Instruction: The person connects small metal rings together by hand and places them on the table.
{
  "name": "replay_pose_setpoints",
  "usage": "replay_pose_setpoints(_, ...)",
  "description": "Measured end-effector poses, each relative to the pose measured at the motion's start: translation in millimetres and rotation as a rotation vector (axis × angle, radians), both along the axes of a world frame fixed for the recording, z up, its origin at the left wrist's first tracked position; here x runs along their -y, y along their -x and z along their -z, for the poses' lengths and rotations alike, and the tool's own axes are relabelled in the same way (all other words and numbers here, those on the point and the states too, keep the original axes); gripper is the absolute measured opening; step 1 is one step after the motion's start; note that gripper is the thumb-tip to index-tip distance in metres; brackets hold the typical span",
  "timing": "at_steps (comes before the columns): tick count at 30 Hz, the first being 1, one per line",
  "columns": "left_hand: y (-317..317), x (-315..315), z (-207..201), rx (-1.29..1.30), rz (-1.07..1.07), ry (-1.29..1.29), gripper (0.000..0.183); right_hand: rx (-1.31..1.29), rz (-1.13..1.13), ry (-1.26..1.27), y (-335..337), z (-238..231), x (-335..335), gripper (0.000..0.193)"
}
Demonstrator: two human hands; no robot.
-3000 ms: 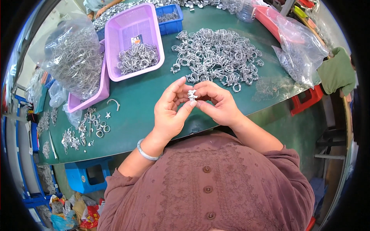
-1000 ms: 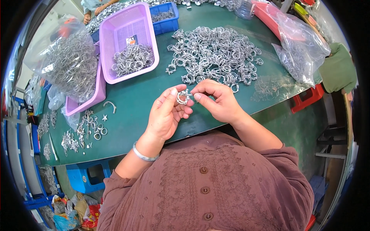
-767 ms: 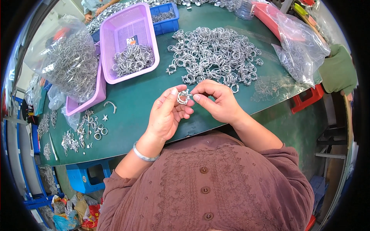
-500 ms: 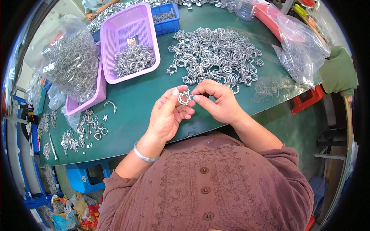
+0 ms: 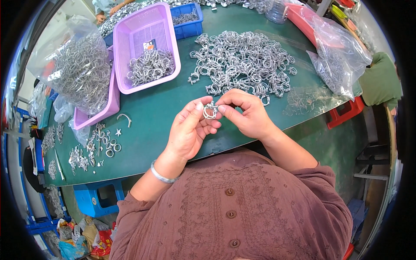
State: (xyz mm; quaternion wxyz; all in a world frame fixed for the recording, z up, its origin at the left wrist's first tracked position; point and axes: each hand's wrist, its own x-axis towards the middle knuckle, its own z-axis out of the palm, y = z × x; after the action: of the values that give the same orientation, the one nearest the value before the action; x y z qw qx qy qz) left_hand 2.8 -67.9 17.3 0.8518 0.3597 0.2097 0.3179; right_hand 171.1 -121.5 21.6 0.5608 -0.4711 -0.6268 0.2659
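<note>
Between my two hands, above the table's near edge, is a silver metal ring (image 5: 210, 112) with small bumps around its band. My left hand (image 5: 189, 125) grips it between thumb and fingers from the left. From the right, the thumb and forefinger of my right hand (image 5: 245, 113) pinch the same ring at its upper right side. Just beyond my hands lies a broad heap of similar silver rings (image 5: 242, 60) on the green table (image 5: 160, 117).
A purple basket (image 5: 122, 47) with more rings stands tilted at the far left, beside a clear bag of rings (image 5: 80, 69) in another purple basket. Loose rings and a star piece (image 5: 118, 132) lie at left. A plastic bag (image 5: 336, 65) sits at right. Another person's hand (image 5: 101, 18) shows far left.
The ring has turned slightly in my fingers, its opening now facing up more fully. Both hands have stayed almost in place.
</note>
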Motion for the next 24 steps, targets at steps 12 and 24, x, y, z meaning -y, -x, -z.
replay_pose_setpoints(12,-0.1,-0.5,6.8,0.040,-0.054,-0.251,0.047,-0.028,-0.043,-0.055,-1.8,4.6,0.7,0.020)
replay_pose_setpoints(24,2.7,-4.0,10.2,0.084,-0.014,-0.366,0.053,0.061,0.008,-0.173,1.5,2.6,2.9,0.023)
